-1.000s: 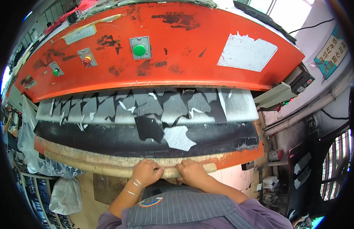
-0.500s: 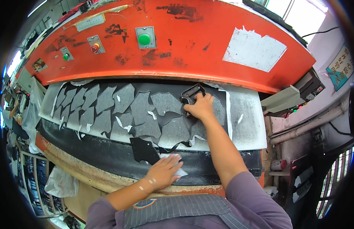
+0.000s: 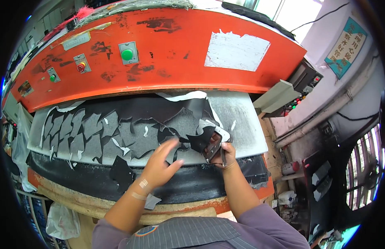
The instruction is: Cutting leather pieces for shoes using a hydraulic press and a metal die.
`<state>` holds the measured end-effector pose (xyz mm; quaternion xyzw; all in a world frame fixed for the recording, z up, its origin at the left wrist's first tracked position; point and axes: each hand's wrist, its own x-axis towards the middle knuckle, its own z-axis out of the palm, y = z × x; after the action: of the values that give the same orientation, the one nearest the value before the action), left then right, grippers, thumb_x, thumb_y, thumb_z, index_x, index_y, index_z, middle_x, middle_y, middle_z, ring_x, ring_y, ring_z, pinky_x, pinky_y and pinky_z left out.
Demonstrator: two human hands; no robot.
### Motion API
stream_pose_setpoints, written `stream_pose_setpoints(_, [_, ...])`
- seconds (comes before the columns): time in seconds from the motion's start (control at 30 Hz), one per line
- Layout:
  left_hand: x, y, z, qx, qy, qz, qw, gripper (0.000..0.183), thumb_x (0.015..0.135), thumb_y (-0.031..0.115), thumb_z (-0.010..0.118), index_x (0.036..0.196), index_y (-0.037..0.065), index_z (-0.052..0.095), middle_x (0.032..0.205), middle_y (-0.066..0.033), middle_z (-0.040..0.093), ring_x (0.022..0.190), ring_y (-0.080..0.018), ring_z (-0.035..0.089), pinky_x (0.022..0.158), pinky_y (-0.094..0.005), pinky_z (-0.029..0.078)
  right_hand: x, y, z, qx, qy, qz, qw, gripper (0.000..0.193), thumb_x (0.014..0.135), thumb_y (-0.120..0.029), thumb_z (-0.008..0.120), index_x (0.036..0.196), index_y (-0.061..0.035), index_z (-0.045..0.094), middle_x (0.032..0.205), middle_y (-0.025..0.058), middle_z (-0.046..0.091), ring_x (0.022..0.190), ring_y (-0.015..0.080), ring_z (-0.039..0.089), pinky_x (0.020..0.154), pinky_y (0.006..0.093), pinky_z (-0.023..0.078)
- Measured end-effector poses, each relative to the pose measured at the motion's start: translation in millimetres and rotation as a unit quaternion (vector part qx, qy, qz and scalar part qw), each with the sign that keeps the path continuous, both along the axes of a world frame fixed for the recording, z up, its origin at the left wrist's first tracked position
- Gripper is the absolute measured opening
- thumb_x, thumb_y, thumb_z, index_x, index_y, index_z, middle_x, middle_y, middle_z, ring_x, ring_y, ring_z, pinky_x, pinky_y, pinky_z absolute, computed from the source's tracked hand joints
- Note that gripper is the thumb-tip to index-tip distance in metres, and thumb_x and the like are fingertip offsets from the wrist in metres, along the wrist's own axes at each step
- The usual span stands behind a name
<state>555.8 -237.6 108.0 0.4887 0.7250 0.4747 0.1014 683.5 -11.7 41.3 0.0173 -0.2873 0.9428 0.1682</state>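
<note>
My right hand [image 3: 226, 154] grips a metal cutting die [image 3: 222, 135], tilted up over the near right part of the board. A black cut piece [image 3: 202, 140] is at the die's left side; whether it is still inside the die I cannot tell. Left of it my left hand [image 3: 159, 166] hovers with fingers apart, holding nothing. Beneath both hands spreads a black sheet with grey backing [image 3: 136, 135], full of cut-out gaps and ragged strips. A loose black piece [image 3: 122, 172] rests on the front ledge, and a small white piece [image 3: 152, 202] lies by my left forearm.
An orange press beam [image 3: 167, 76] with green and red buttons spans the far side. The pale cutting board [image 3: 246, 124] shows beyond the sheet on the right. A control box [image 3: 306, 79] and wall pipe [image 3: 317, 118] stand at right. White plastic bags hang at left.
My right hand has lifted the cutting die off the sheet and brought it nearer. My left hand has left the white piece and risen toward the die. The sheet has shifted and folded; the view has turned right.
</note>
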Motion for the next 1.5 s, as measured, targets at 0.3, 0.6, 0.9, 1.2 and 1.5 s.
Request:
stream_pose_setpoints(0.3, [-40.3,49.3,-42.4,0.113,-0.310,0.035,0.943,0.013,0.091,0.013,0.060,0.094,0.000,0.059,0.085,-0.0084,0.065,0.075,-0.0146,0.064,0.070,-0.0280,0.052,21.1,-52.2,-6.6,0.019,-0.030,-0.033,0.999,0.080,0.086,-0.058,0.054,0.140,-0.0017,0.037,0.135,0.0138,0.048,0.115,0.0264,0.053,0.096,0.0435,0.044])
stream_pose_setpoints(0.6, [-11.9,42.6,-27.4,-0.081,0.035,-0.076,0.993,0.050,0.073,0.023,0.076,0.116,0.004,0.059,0.103,-0.0181,0.065,0.096,-0.0301,0.064,0.082,-0.0371,0.049,21.1,-85.9,-11.8,0.048,-0.075,-0.111,0.990,0.080,0.087,-0.060,0.053,0.140,-0.0020,0.037,0.130,0.0114,0.053,0.108,0.0242,0.057,0.090,0.0424,0.047])
stream_pose_setpoints(0.9, [-90.6,-17.5,-56.1,0.161,-0.464,0.049,0.870,0.016,0.083,0.018,0.073,0.093,0.010,0.063,0.084,0.0027,0.063,0.069,-0.0073,0.056,0.059,-0.0236,0.042,70.2,-111.2,6.5,0.007,-0.020,-0.162,0.986,0.089,0.070,-0.072,0.063,0.130,-0.0071,0.050,0.131,0.0215,0.047,0.118,0.0359,0.048,0.084,0.0393,0.048])
stream_pose_setpoints(1.2, [-75.4,-21.6,-59.0,0.196,-0.589,0.026,0.784,0.029,0.080,0.006,0.073,0.103,0.015,0.057,0.092,0.0027,0.061,0.077,-0.0092,0.056,0.059,-0.0245,0.046,85.2,-133.9,68.9,0.609,-0.419,-0.059,0.671,0.077,0.062,-0.023,0.083,0.129,-0.0034,0.051,0.133,0.0174,0.048,0.121,0.0293,0.048,0.103,0.0357,0.037])
stream_pose_setpoints(1.5, [-62.4,-27.1,-63.4,0.181,-0.595,0.025,0.782,0.027,0.081,0.006,0.071,0.103,0.014,0.057,0.098,0.0023,0.061,0.081,-0.0117,0.057,0.061,-0.0269,0.047,-6.7,-158.0,78.6,0.837,-0.344,-0.158,0.396,0.082,0.071,-0.038,0.077,0.139,-0.0085,0.041,0.145,0.0166,0.038,0.137,0.0359,0.030,0.109,0.0470,0.030])
